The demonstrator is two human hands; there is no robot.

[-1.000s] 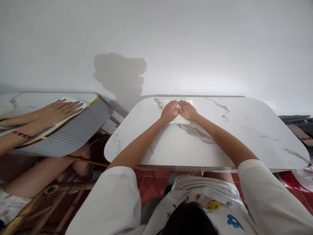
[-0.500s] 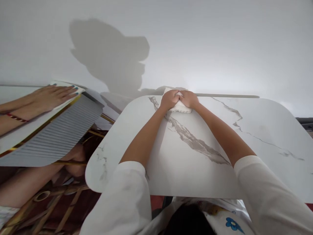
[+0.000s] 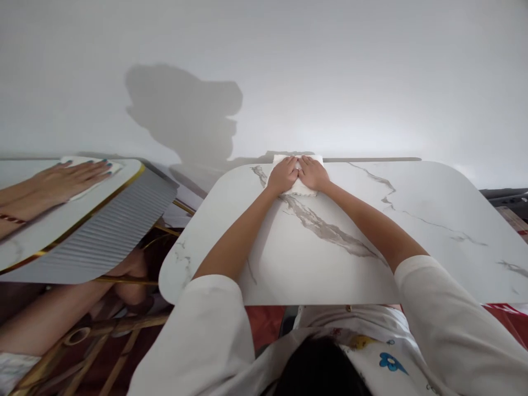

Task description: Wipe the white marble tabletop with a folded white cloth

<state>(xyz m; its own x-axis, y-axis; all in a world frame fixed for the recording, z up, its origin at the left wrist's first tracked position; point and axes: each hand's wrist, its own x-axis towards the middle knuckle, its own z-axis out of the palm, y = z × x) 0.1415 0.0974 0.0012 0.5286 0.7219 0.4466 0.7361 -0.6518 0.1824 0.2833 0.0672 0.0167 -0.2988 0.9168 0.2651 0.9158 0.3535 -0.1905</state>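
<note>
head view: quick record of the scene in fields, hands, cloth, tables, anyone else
left hand: palm down on the white cloth, beside the right hand
right hand: palm down on the same cloth
white cloth: lying at the marble table's far edge
other person's hand: flat on a second cloth on the neighbouring table, at left

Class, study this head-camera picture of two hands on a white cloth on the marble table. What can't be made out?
1. White cloth: head view, mostly hidden under the left hand and right hand; gripping or pressing is unclear.
2. Marble table: right end cut off by the frame edge; legs hidden by the top.
3. Co-worker's hand: arm cut off by the left edge.
</note>
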